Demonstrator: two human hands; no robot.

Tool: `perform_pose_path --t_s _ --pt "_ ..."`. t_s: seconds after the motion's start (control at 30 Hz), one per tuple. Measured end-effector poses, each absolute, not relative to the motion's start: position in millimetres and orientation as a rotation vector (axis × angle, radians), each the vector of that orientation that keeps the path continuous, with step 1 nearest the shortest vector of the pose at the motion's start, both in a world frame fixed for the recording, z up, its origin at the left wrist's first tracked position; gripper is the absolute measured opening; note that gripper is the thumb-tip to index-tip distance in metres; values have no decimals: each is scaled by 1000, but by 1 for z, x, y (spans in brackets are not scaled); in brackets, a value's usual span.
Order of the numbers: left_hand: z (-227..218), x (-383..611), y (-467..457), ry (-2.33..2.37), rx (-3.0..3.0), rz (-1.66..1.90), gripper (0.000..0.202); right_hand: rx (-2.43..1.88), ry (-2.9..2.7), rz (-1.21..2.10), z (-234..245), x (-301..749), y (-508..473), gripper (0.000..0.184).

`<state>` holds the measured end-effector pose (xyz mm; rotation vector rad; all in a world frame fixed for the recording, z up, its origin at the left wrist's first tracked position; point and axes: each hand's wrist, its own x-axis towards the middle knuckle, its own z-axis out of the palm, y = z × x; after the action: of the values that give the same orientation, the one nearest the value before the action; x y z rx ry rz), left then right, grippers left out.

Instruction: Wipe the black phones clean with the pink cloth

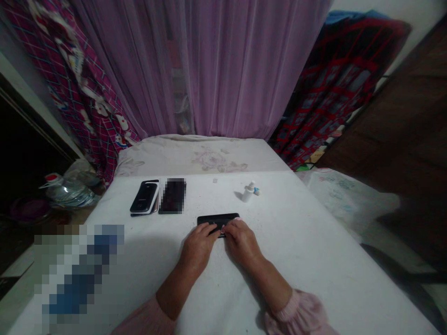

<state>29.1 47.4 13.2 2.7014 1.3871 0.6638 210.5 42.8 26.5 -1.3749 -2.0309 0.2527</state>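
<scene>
On the white tabletop (300, 260), left hand (197, 249) and right hand (241, 241) gripping a black phone (211, 219), white bottle (249, 188) beyond, label (247, 195) unreadable

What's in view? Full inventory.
black phone: 1, black, under both hands
two-tone phone: 1, black and silver, left on tabletop
blurred slab: 1, dark, right of that phone
bottle: 1, white, right on tabletop
small piece: 1, blue and white, beside bottle
tabletop: 1, white, foreground
bedding: 1, cream, beyond tabletop
purple curtain: 1, purple, behind bedding
left hand: 1, fingers on black phone
right hand: 1, fingers on black phone
</scene>
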Motion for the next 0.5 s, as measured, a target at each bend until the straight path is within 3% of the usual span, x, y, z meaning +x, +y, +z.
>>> perform_pose_path --t_s 0.23,0.5 --pt "11 29 48 1383 2716 743 30 -1554 -2039 386 33 233 35 22" --pt "15 28 47 1373 2698 811 28 -1711 -1894 233 39 246 58 21"
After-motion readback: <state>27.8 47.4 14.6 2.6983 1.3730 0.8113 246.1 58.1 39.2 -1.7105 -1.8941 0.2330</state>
